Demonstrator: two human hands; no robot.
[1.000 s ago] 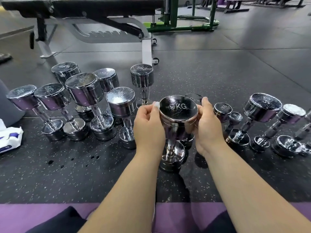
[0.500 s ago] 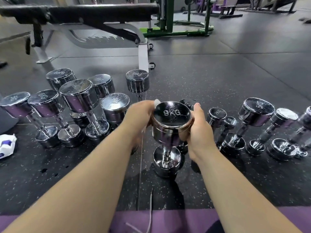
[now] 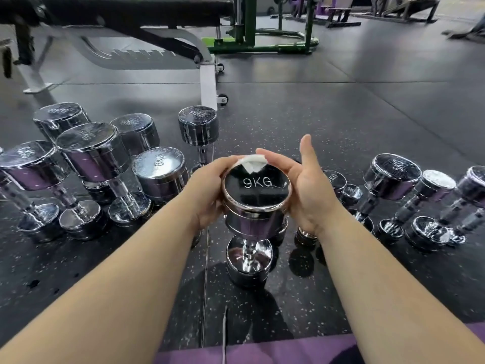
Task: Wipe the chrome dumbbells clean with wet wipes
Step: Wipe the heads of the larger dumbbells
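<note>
A chrome dumbbell marked 9KG (image 3: 256,190) stands upright on the black rubber floor in front of me. My left hand (image 3: 210,185) wraps the left side of its top head and pinches a crumpled white wet wipe (image 3: 252,162) against the far rim. My right hand (image 3: 307,185) cups the right side of the same head, thumb raised, fingertips reaching the wipe. The handle and lower head show below my hands.
Several upright chrome dumbbells stand to the left, nearest a 6KG one (image 3: 157,166), and more lean at the right (image 3: 391,172). A black weight bench (image 3: 131,11) and a green frame (image 3: 262,43) stand behind. A purple mat (image 3: 262,353) lies at the near edge.
My left hand slid the wipe round the rim from the left side to the far edge. My right thumb lifted off the head and its fingers stretched toward the wipe.
</note>
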